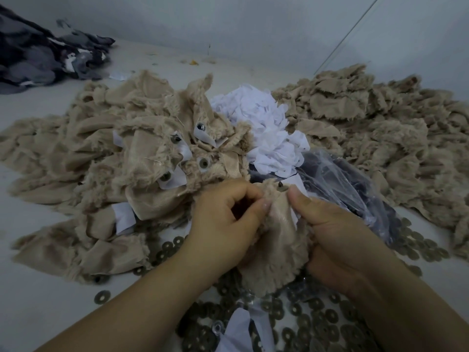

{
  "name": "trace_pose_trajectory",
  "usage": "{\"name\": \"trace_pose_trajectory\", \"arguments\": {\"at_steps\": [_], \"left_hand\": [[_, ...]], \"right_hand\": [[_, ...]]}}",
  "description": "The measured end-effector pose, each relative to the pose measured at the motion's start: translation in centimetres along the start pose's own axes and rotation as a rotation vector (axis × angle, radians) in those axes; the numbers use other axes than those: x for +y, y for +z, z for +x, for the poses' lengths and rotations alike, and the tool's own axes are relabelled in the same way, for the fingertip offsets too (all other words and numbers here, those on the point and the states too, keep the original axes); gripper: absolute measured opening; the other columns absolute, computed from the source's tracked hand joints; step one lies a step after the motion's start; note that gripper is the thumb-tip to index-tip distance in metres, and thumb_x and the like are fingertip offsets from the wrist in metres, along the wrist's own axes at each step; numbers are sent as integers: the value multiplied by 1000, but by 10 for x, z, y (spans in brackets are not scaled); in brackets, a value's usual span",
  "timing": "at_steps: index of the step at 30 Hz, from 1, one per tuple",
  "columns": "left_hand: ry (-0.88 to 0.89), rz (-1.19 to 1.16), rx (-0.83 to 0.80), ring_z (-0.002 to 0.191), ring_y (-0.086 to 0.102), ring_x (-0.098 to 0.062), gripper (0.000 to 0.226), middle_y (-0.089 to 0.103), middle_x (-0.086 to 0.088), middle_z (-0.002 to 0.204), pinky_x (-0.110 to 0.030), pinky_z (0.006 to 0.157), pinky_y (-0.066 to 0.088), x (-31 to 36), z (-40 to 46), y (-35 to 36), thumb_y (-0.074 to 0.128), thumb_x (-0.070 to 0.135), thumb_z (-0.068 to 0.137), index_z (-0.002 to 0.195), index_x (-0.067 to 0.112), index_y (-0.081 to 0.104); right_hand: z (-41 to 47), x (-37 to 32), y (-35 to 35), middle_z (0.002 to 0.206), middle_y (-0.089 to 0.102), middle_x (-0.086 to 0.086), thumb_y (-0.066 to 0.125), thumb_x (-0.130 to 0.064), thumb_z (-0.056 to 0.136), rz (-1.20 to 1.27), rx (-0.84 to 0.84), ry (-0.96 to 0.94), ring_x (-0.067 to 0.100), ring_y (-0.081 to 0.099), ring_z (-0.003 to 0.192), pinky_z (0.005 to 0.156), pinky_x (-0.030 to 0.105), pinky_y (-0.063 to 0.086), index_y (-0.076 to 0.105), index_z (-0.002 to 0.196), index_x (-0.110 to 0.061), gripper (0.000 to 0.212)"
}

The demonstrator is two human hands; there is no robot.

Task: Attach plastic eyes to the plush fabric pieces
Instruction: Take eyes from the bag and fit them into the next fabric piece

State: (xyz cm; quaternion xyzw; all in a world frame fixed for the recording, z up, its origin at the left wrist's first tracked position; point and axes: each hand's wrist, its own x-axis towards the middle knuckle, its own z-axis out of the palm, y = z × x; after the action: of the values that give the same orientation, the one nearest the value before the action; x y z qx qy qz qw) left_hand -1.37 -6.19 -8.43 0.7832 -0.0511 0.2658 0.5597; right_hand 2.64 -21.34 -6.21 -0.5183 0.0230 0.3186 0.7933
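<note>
Both hands hold one beige plush piece point(275, 247) over the table's middle. My left hand point(223, 224) pinches its upper left edge with curled fingers. My right hand point(327, 232) grips its right side, thumb pointing up beside a small dark eye post point(281, 185) that sticks out at the piece's top. To the left lies a heap of plush pieces point(142, 158) with eyes and washers fitted, such as one eye back point(203, 163). Several round grey washers point(304, 318) lie scattered under my hands.
A second pile of beige plush pieces point(375, 138) fills the right side. White fabric scraps point(261, 128) are heaped in the middle, next to a clear plastic bag point(355, 189) with dark contents. Dark patterned cloth point(43, 57) lies at the far left by the wall.
</note>
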Motion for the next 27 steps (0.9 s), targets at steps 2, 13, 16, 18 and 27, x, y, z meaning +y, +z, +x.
{"name": "trace_pose_trajectory", "arguments": {"at_steps": [2, 13, 16, 18, 27], "left_hand": [[-108, -128, -26, 49, 51, -3, 20, 57, 7, 56, -18, 48, 42, 2, -1, 1, 65, 15, 90, 70, 16, 64], [12, -103, -3, 55, 48, -8, 23, 53, 2, 61, -24, 52, 42, 6, -5, 3, 69, 22, 84, 68, 11, 56], [176, -28, -34, 54, 50, -14, 36, 55, -1, 57, -23, 57, 40, 12, -11, 5, 71, 33, 82, 61, 5, 63], [116, -92, -74, 48, 47, -12, 36, 56, 1, 53, -22, 52, 39, 17, -14, 9, 76, 38, 78, 61, 7, 69], [-321, -351, -59, 48, 54, -26, 17, 63, -23, 63, -29, 45, 48, 15, -13, 9, 71, 11, 87, 71, 6, 70]], "right_hand": [[1, 1, 0, 117, 68, 30, 61, -39, 82, -2, -4, -3, 42, 68, 109, 92, 53, 57, 64, 122, 5, 59], [1, 5, -2, 111, 69, 31, 61, -45, 86, -73, 3, -79, 44, 69, 103, 92, 56, 54, 67, 116, 4, 58], [-1, 8, -3, 94, 73, 27, 62, -44, 86, -163, 31, -189, 39, 73, 85, 71, 44, 61, 68, 99, 4, 50], [-3, 10, -1, 75, 70, 16, 63, -45, 85, -263, 72, -270, 29, 68, 67, 57, 33, 57, 66, 85, 1, 46], [-9, 3, 4, 103, 68, 36, 72, -52, 68, -246, 40, -147, 47, 69, 96, 87, 59, 54, 65, 106, 11, 74]]}}
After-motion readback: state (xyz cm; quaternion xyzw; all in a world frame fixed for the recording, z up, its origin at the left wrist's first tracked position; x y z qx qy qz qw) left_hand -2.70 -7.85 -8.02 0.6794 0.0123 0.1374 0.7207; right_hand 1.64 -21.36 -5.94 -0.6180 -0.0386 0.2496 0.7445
